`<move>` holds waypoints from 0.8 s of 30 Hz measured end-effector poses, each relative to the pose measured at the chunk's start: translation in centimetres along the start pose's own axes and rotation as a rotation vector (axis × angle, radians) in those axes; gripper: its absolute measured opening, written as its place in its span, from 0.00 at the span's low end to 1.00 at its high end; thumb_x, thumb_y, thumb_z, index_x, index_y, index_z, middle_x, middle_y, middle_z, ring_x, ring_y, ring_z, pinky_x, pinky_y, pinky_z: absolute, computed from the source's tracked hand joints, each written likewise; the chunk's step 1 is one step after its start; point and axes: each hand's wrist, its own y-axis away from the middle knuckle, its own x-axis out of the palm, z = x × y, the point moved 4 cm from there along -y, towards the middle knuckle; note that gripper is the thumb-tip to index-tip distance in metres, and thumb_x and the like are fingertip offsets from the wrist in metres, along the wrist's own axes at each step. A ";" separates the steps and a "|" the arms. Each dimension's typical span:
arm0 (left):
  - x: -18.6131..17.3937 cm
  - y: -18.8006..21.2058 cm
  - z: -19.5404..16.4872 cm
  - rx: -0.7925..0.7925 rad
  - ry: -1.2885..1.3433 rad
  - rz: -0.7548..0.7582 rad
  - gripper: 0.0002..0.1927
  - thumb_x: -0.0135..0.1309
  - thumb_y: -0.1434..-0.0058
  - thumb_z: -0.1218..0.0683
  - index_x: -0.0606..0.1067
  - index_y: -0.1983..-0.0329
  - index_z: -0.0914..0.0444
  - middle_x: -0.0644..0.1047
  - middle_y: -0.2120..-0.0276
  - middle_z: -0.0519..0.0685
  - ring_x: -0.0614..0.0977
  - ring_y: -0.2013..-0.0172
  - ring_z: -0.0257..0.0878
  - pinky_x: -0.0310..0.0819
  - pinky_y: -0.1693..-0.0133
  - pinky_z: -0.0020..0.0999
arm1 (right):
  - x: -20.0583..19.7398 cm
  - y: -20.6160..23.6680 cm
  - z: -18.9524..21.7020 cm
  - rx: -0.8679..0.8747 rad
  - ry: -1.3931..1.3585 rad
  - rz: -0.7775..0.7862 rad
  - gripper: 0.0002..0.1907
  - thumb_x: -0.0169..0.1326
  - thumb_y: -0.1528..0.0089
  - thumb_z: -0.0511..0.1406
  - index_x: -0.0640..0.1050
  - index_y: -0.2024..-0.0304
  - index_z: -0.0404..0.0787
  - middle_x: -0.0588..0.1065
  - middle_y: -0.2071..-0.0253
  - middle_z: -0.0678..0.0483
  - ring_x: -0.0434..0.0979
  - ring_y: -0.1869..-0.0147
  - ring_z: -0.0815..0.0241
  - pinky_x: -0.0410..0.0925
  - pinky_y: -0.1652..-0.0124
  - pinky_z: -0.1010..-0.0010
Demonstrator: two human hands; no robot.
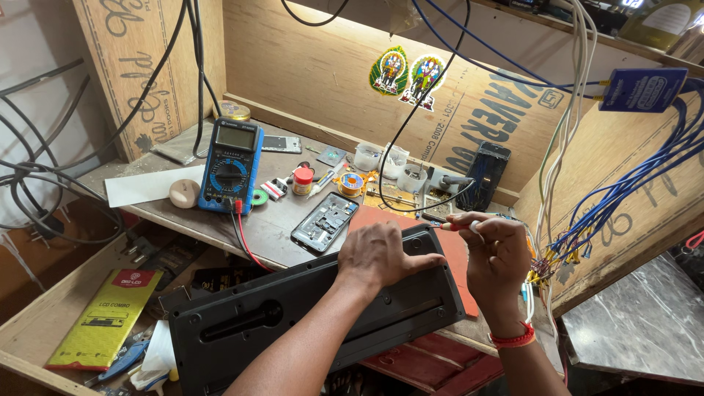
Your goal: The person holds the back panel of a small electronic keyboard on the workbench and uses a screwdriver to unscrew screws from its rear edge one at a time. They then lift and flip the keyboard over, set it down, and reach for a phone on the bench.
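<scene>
Our right hand (497, 246) is closed round a small screwdriver w/ a red-and-white handle (460, 226), pinched btwn thumb and fingers, tip pointing left toward the top right corner of the long black plastic casing (293, 315). Our left hand (381, 253) lies palm-down on that casing just left of the tool, fingers spread and pressing flat on the back panel, not wrapped round anything. The casing lies tilted across the bench edge, its far end by our hands, its near end low at left; a long slot runs along it.

Just beyond the left hand: an opened phone (325, 221) lying flat, insides showing, on the bench top. Under the casing, by the right hand, a red mat (458, 253) shows. Further left of the phone a blue multimeter (231, 165), w/ red and black leads trailing down past the bench edge. Behind the grip: a solder reel (352, 183), small clear tubs (381, 158), a dark phone (486, 174) propped against the plywood back wall. Right of the right hand, a bundle of blue and white wires (587, 220) hangs down. Far left, below, a yellow-green flat box (106, 319).
</scene>
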 end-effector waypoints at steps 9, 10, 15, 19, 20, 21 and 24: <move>-1.0 0.2 -0.2 0.001 -0.001 0.006 0.51 0.49 0.63 0.12 0.81 0.74 0.64 0.81 0.77 0.55 0.86 0.71 0.47 0.81 0.70 0.44 | -0.3 -2.1 1.9 0.003 -0.004 -0.043 0.14 0.50 0.32 0.19 0.63 0.50 0.35 0.75 0.53 0.41 0.80 0.48 0.55 0.77 0.51 0.68; -1.1 0.3 -0.2 -0.004 0.000 0.013 0.51 0.49 0.63 0.12 0.81 0.74 0.64 0.81 0.76 0.55 0.86 0.70 0.47 0.81 0.69 0.44 | -0.2 -2.3 2.1 0.008 -0.006 -0.038 0.13 0.50 0.32 0.19 0.63 0.51 0.35 0.75 0.54 0.41 0.81 0.48 0.54 0.78 0.52 0.67; -1.7 0.6 -0.1 0.000 0.006 -0.029 0.51 0.50 0.63 0.12 0.81 0.71 0.64 0.82 0.74 0.56 0.86 0.68 0.50 0.81 0.67 0.45 | 0.5 -2.4 2.2 0.026 -0.037 -0.006 0.12 0.51 0.32 0.20 0.64 0.53 0.35 0.77 0.53 0.40 0.83 0.52 0.55 0.78 0.53 0.68; -1.8 0.7 -0.1 0.006 0.012 -0.014 0.52 0.50 0.62 0.12 0.82 0.70 0.65 0.82 0.72 0.57 0.86 0.65 0.50 0.82 0.64 0.45 | 1.0 -1.9 1.9 0.003 0.008 0.001 0.13 0.52 0.33 0.20 0.63 0.54 0.35 0.77 0.53 0.39 0.82 0.50 0.54 0.79 0.52 0.68; -1.8 0.7 0.0 0.001 0.009 0.005 0.52 0.49 0.62 0.12 0.82 0.70 0.65 0.83 0.72 0.57 0.86 0.65 0.50 0.82 0.64 0.45 | 1.1 -1.8 1.8 -0.004 0.004 0.001 0.13 0.52 0.33 0.20 0.63 0.54 0.35 0.77 0.53 0.39 0.82 0.49 0.54 0.79 0.52 0.68; -1.7 0.7 0.0 -0.004 0.005 0.024 0.52 0.49 0.62 0.12 0.82 0.70 0.65 0.83 0.71 0.57 0.86 0.65 0.50 0.82 0.64 0.45 | 1.1 -1.7 1.8 -0.007 -0.003 -0.001 0.13 0.52 0.33 0.20 0.63 0.54 0.35 0.77 0.53 0.39 0.82 0.49 0.54 0.79 0.52 0.68; -2.0 0.8 0.0 0.004 0.023 -0.040 0.51 0.50 0.62 0.13 0.82 0.68 0.65 0.83 0.71 0.57 0.86 0.65 0.51 0.81 0.64 0.46 | 1.2 -1.6 1.5 -0.012 -0.017 -0.004 0.13 0.52 0.33 0.20 0.63 0.54 0.35 0.77 0.52 0.39 0.83 0.48 0.54 0.79 0.51 0.67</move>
